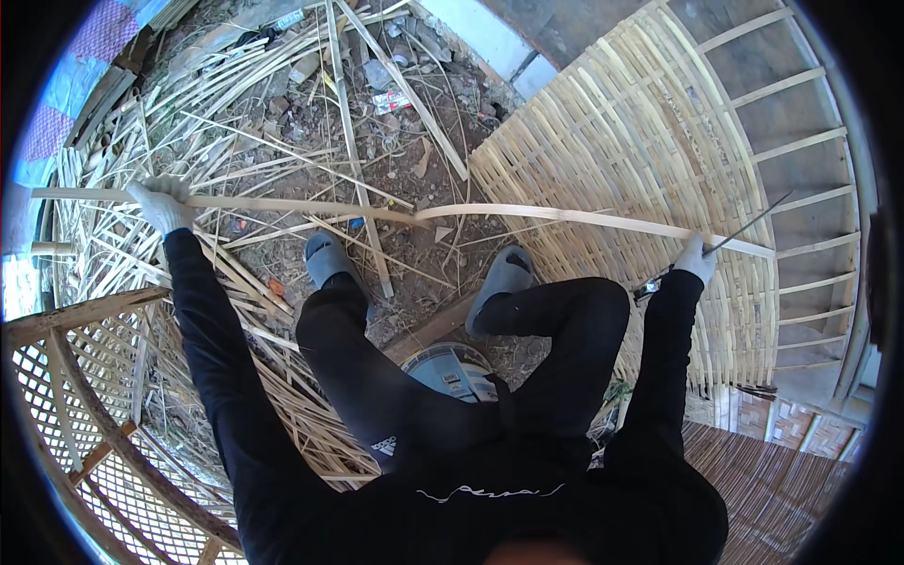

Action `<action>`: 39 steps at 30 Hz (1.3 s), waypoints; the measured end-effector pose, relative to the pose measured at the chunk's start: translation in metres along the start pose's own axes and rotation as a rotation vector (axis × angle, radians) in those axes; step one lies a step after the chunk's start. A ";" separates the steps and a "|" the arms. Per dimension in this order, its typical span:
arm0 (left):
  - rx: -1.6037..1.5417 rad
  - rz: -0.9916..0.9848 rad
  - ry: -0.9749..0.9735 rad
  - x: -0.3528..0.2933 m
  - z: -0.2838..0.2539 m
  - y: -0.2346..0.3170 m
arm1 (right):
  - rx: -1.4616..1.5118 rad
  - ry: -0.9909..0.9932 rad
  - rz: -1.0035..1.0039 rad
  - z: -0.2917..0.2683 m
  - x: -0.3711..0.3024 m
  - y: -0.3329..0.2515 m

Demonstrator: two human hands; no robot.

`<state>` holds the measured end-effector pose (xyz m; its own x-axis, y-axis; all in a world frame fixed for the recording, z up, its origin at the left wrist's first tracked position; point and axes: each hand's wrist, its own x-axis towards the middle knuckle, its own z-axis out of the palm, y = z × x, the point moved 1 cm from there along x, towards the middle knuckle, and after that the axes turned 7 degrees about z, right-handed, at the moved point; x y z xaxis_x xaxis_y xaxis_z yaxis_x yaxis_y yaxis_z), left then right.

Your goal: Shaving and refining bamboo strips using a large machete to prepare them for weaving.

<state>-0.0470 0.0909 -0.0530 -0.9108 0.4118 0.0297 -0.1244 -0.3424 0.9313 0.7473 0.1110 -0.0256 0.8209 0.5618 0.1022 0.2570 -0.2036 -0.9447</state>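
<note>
My left hand [162, 204], in a white glove, reaches far to the left and is closed round a long flat bamboo strip [282, 204]. A second pale strip [574, 217] bows from the middle out to my right hand [695, 259], also gloved. The inner ends of both strips meet in front of my feet; whether they are joined I cannot tell. My right hand is closed on a knife [749, 223] as well, its thin dark blade pointing up and right and its handle partly hidden by the hand. This second strip passes over a large woven bamboo panel [621, 122].
Loose bamboo strips [226, 104] and litter cover the dirt floor ahead and left. A wooden-framed lattice [104, 424] stands at lower left. Between my legs is a round bucket-like container [452, 372]. My feet wear grey slippers [502, 282]. A slatted mat [753, 490] lies at lower right.
</note>
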 end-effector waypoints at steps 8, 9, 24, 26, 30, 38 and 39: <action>-0.278 -0.028 -0.478 -0.094 0.096 0.017 | 0.148 -0.218 -0.026 0.026 -0.047 -0.069; -0.311 -0.067 -0.551 -0.109 0.106 0.021 | 0.182 -0.273 0.021 0.024 -0.054 -0.074; 0.414 0.544 -0.414 -0.228 0.157 0.086 | 0.265 -1.389 -0.058 0.043 -0.284 -0.089; 0.404 0.573 -0.410 -0.227 0.156 0.066 | 0.198 -1.507 0.233 0.041 -0.306 -0.052; 0.341 0.447 -0.375 -0.226 0.150 0.066 | 0.010 -1.579 0.717 0.008 -0.347 -0.010; 0.199 0.223 -0.299 -0.212 0.183 0.054 | -0.200 -1.370 0.106 -0.004 -0.359 0.072; 0.256 0.249 -0.289 -0.210 0.181 0.052 | -0.273 -1.291 0.009 0.009 -0.360 0.064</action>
<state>0.2093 0.1395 0.0545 -0.7491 0.5743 0.3303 0.2190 -0.2559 0.9416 0.4640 -0.0970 -0.1254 -0.2116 0.8844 -0.4160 0.4727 -0.2799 -0.8355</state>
